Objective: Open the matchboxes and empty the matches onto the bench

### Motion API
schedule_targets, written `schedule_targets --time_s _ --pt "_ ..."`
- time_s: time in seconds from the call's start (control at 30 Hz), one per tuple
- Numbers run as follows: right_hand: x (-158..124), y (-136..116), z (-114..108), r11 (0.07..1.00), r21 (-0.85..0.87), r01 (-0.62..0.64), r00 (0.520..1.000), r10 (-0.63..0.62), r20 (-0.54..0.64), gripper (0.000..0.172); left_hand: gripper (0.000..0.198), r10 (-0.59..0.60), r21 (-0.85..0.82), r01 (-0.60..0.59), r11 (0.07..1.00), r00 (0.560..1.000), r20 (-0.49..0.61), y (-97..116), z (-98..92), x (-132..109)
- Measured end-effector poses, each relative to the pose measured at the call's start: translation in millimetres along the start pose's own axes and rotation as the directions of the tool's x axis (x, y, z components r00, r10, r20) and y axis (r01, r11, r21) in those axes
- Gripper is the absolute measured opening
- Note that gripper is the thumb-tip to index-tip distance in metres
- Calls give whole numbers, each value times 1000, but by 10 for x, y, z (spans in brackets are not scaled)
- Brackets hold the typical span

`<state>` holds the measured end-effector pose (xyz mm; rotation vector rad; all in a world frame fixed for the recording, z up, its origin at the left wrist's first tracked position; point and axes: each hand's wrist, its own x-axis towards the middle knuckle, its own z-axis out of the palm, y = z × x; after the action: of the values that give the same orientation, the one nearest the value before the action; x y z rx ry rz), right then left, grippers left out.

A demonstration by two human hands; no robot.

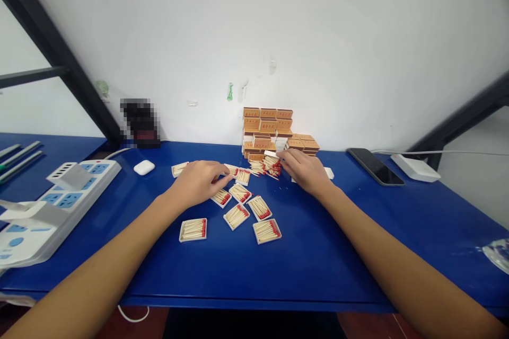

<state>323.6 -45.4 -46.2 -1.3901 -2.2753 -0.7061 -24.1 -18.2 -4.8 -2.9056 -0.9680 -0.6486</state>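
Note:
My left hand [201,183] is over the left group of matchbox trays, thumb and index tips close together; whether anything is pinched there I cannot make out. A tray of matches [243,176] lies just right of those fingertips. My right hand [306,169] has its fingertips closed on the end of a white matchbox tray [271,154], at the back of a heap of loose red-tipped matches [270,166]. Nearer to me lie several filled trays, among them one at the left [193,230] and one at the right [267,231]. My left hand partly covers other trays.
Orange matchboxes [268,124] are stacked against the wall, with a lower stack [304,143] beside them. A phone [376,166] and a white box-shaped device [415,168] lie right. At left are a white earbud case [143,168] and a power strip [59,212].

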Motion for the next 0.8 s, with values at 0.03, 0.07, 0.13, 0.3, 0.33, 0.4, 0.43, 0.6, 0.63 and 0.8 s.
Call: schedule_targets --time_s 0.03,0.07,0.13,0.3,0.33,0.4,0.43,0.6,0.63,0.8 --pt "-7 3 4 1000 -13 13 1000 -13 2 29 30 -2 3 2 1000 1000 1 2 -4 0" --pt "-14 8 7 999 -26 26 1000 -26 1 31 30 -4 6 4 1000 1000 1 5 -8 1" --pt "-27 14 0 998 -37 45 999 -45 -11 35 30 -9 9 9 1000 1000 -2 10 -16 0" --pt "-30 -13 -67 999 15 34 998 -33 -48 39 30 -8 2 8 1000 1000 -6 16 -24 -3" --pt "-23 -24 -75 999 23 32 998 -30 -57 38 30 -5 2 5 1000 1000 -9 16 -24 -2" --pt "-3 -40 -81 999 40 19 996 -16 -83 36 30 0 6 0 1000 1000 -18 16 -24 0" --pt "9 -39 -83 998 56 -9 995 14 -100 35 30 2 9 -2 1000 1000 -21 15 -25 1" --pt "0 180 -197 861 361 -357 906 413 -88 36 30 9 17 -9 1000 1000 -29 11 -28 0" --pt "-27 270 -248 802 437 -409 885 465 -26 43 29 13 14 -12 1000 999 -31 10 -27 -1" --pt "-178 623 -486 579 559 -594 798 514 315 60 28 7 -4 -7 1000 1000 -16 8 -13 -2"
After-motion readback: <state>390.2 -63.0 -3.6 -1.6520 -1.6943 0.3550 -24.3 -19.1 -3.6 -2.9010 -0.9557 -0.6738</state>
